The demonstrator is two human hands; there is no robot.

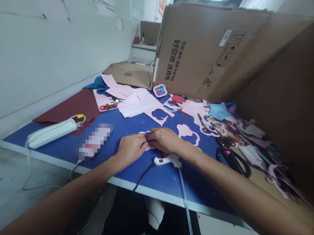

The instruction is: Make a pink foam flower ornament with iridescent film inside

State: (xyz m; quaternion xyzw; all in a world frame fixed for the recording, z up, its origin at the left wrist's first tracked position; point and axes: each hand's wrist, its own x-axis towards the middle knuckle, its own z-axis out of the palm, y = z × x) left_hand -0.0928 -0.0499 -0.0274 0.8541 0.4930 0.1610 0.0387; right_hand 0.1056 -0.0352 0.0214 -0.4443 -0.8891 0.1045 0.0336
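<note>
My left hand [131, 147] and my right hand [163, 138] meet at the middle of the blue table [67, 144]. Both pinch a small pink paper cutout [146, 134] with a dark coloured patch, pressed against the tabletop. Fingers of both hands are curled onto it. A white glue gun [168, 161] lies just below my right wrist, its cord running off the front edge.
Pink paper sheets and offcuts [139, 104] lie behind the hands. Black scissors [232, 157] rest at the right among scraps. A white pouch [52, 133] lies at left by a dark red sheet [71, 107]. Large cardboard boxes [201, 50] wall the back and right.
</note>
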